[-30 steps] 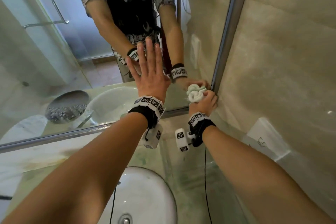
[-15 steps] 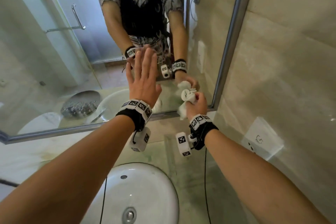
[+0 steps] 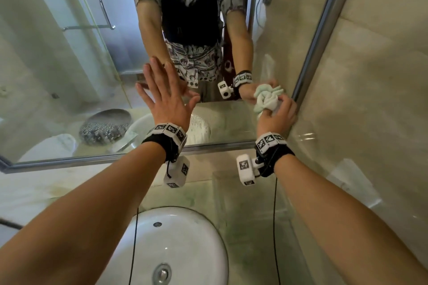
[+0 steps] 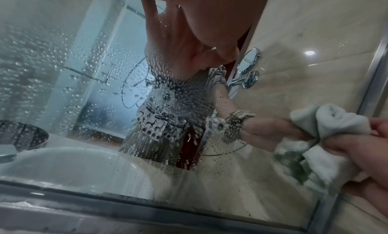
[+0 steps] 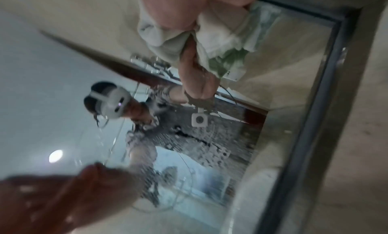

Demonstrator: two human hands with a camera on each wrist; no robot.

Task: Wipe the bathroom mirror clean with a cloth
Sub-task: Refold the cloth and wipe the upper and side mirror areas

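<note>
The framed bathroom mirror (image 3: 69, 76) fills the wall ahead, its glass (image 4: 73, 88) speckled with water droplets. My right hand (image 3: 276, 111) grips a bunched pale-green cloth (image 3: 266, 99) and presses it on the glass near the mirror's lower right corner, beside the metal frame (image 3: 322, 30). The cloth (image 4: 327, 138) (image 5: 220, 38) shows bunched in both wrist views. My left hand (image 3: 164, 97) lies flat on the glass with fingers straight and spread, left of the cloth.
A white basin (image 3: 176, 250) sits below my arms on a pale green counter (image 3: 243, 215). A beige tiled wall (image 3: 370, 99) stands close on the right with a socket plate (image 3: 352, 173). The mirror's lower frame (image 3: 92, 158) runs just above the counter.
My right hand has shifted the cloth up and back toward the right frame after dipping left. My left hand stays flat on the glass. The head view has tilted upward.
</note>
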